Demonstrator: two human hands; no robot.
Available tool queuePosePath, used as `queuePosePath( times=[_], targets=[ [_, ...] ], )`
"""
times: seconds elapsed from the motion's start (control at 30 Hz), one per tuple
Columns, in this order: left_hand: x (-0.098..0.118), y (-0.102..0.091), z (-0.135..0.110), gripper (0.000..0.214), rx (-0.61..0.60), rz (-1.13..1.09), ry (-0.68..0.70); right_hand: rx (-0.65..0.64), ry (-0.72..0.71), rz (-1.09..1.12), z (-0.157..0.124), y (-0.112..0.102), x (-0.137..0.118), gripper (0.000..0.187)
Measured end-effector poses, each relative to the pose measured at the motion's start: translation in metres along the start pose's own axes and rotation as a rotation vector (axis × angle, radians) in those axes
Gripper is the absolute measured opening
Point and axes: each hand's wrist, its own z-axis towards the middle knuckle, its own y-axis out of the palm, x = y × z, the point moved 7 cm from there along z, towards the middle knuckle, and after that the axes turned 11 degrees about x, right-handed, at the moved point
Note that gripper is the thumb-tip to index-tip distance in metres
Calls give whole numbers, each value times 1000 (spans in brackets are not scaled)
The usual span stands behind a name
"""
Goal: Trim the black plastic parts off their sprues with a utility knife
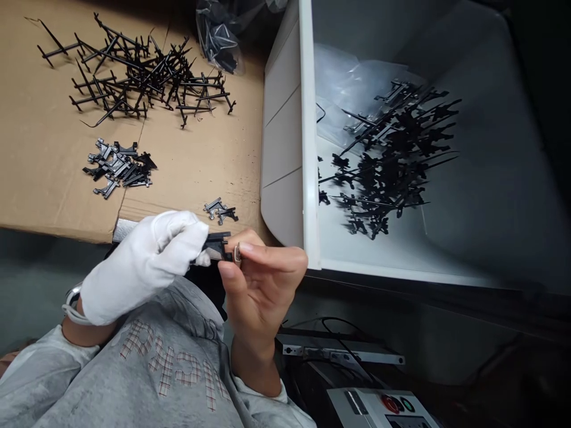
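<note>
My left hand [145, 261], in a white glove, is closed on a black plastic bracket [217, 242] with two arms. My right hand [259, 270] is bare. Its thumb and fingers pinch a small pale-edged piece [237, 252] right against the bracket's end; its kind is too small to make out. Just beyond the hands, a few loose black brackets [220, 211] lie at the cardboard's near edge. Farther left sits a heap of similar brackets [119, 166].
Thin black plastic sprues [143, 74] lie tangled on the cardboard-covered table [196, 160]. A clear plastic bag [218, 35] stands at the back. To the right, a white bin [309, 178] holds many black parts [388, 160]. A machine panel with a red button [390, 404] is below.
</note>
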Motion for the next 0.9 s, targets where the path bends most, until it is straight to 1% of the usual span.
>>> queuePosePath(
  times=[0.13,0.23,0.27,0.33,0.4,0.43,0.47,0.5,0.57,0.63,0.67,0.73,0.8,0.87,0.9],
  targets=[
    [5,0,-4,33,9,35,78,8,-8,0,-1,-1,1,16],
    [-3,-7,-7,32,36,90,72,25,40,-15,-3,-4,4,15],
    [-9,-13,-7,31,65,128,50,36,64,-30,-4,-6,6,16],
    [-25,-34,-4,31,172,255,2,67,118,-69,-6,-12,9,19],
    [-41,-62,-1,31,314,476,-36,89,156,-102,-8,-16,12,22],
    [-47,-76,1,31,371,611,-65,92,165,-116,-8,-17,14,23],
    [-54,-87,4,32,397,745,-104,90,168,-128,-9,-17,15,23],
    [-61,-97,6,33,391,875,-161,86,170,-136,-9,-16,16,21],
    [-73,-108,11,37,304,1085,-292,79,169,-142,-9,-15,18,18],
    [-81,-112,14,41,202,1201,-388,71,172,-139,-10,-14,19,16],
    [-83,-113,15,41,178,1236,-415,70,172,-140,-10,-14,19,16],
    [-83,-114,17,40,168,1284,-420,68,165,-151,-10,-16,18,16],
    [-80,-116,18,39,185,1318,-390,76,156,-164,-11,-19,17,15],
    [-73,-121,16,40,232,1319,-376,85,152,-171,-12,-22,17,15],
    [-67,-125,15,40,286,1307,-377,87,154,-173,-12,-24,16,15]
  ],
)
